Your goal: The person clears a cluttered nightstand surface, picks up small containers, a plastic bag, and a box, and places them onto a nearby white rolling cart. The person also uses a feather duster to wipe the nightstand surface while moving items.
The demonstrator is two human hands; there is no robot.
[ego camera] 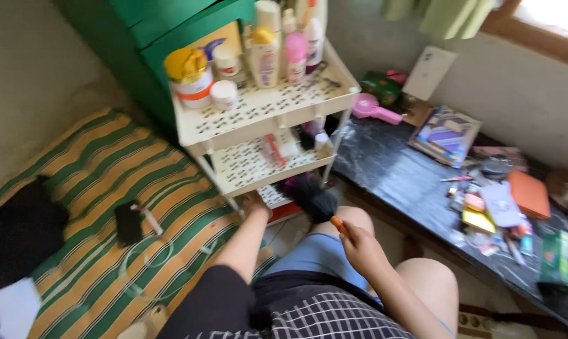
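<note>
White plastic, punched with small holes, forms a three-tier rack [259, 113] standing between a striped green and yellow mattress [108, 207] and a dark stone desk [391, 169]. On the rack's top shelf, a round jar with a yellow lid [188, 75] sits at the front left corner, a small white pot [224, 94] beside it, and tall white, yellow and pink bottles [284, 44] crowd the back edge.

The left hand [256, 206] reaches to the rack's lower front leg, fingers curled against it; whether they grip cannot be told. The right hand [359, 245] is closed around the orange handle of a black feather duster [309, 194], whose dark head lies at the bottom shelf's front edge.

On the desk, a pink hand fan [372, 108] lies near the far left corner, a purple patterned book [447, 133] behind the middle, an orange rectangle [529, 194] and a green box [563, 260] toward the right edge.
</note>
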